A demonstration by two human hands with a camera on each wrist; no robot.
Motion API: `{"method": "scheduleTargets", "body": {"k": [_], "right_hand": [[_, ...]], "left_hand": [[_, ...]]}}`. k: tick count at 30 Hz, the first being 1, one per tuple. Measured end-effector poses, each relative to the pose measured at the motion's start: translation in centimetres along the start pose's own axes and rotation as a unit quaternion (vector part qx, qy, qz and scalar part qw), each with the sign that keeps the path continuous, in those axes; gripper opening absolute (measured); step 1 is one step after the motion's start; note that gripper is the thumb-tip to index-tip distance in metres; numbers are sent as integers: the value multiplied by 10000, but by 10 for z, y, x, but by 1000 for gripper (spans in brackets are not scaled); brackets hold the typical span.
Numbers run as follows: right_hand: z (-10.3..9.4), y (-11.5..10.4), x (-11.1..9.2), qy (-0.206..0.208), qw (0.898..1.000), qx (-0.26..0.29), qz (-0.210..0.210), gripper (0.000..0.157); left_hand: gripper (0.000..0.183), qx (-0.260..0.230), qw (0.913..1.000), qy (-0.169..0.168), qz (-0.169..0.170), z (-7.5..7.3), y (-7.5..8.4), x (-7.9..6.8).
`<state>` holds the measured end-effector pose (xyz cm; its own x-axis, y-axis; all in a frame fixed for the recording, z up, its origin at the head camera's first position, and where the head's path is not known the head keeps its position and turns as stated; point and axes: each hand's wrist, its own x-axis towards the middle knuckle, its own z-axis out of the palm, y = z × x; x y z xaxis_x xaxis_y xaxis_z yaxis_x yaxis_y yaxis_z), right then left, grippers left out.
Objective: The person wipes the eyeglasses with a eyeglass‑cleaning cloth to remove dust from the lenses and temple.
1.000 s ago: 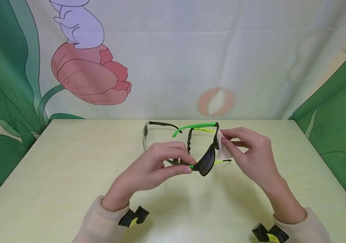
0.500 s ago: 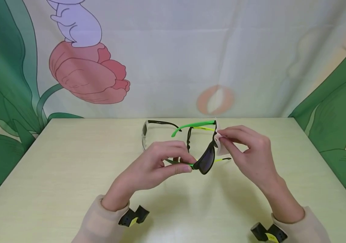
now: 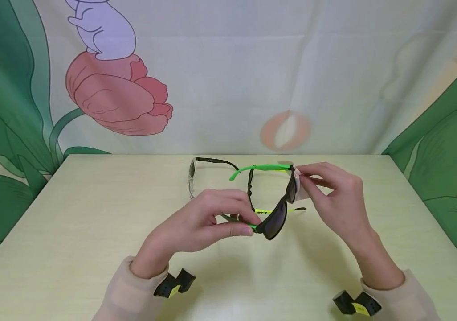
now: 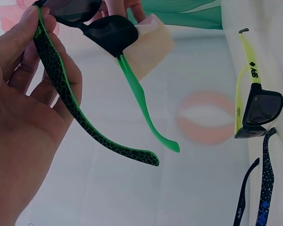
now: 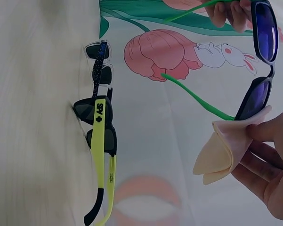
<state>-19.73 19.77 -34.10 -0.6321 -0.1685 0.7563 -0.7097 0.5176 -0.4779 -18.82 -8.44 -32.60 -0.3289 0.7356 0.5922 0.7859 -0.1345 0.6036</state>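
Observation:
My left hand (image 3: 204, 223) pinches the near temple of a pair of black-framed sunglasses (image 3: 275, 220) with green temples, close to the hinge. The sunglasses are held up over the table, temples unfolded and pointing left, dark lenses facing right. In the right wrist view the lenses (image 5: 265, 33) look bluish purple. A pale pink and cream cloth (image 5: 221, 150) is pinched in my right hand (image 3: 338, 200), between thumb and fingers. It is folded against the outer end of the far lens and partly covers that corner. The left wrist view shows a scale-like pattern on the near temple (image 4: 77, 113).
Behind the held pair, black sunglasses with yellow temples (image 5: 99, 141) rest unfolded on the table (image 3: 92, 232). Clear-framed sunglasses with dark temples (image 3: 192, 169) lie to their left, partly hidden by my left hand. A printed curtain (image 3: 212, 89) hangs behind the table.
The sunglasses have tipped and shifted slightly right and down in the head view. The right hand and cloth have moved a little outward, and more of the far lens shows.

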Motion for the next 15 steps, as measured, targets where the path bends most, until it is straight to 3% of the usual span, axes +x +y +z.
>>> {"method": "scheduleTargets", "body": {"k": [6, 15], "right_hand": [[-3, 3, 1, 41, 9999, -2, 126, 26], [-7, 1, 3, 36, 9999, 43, -149, 23]], "left_hand": [[17, 31, 9999, -142, 1, -1, 2, -1], [18, 452, 9989, -66, -88, -8, 5, -4]]}}
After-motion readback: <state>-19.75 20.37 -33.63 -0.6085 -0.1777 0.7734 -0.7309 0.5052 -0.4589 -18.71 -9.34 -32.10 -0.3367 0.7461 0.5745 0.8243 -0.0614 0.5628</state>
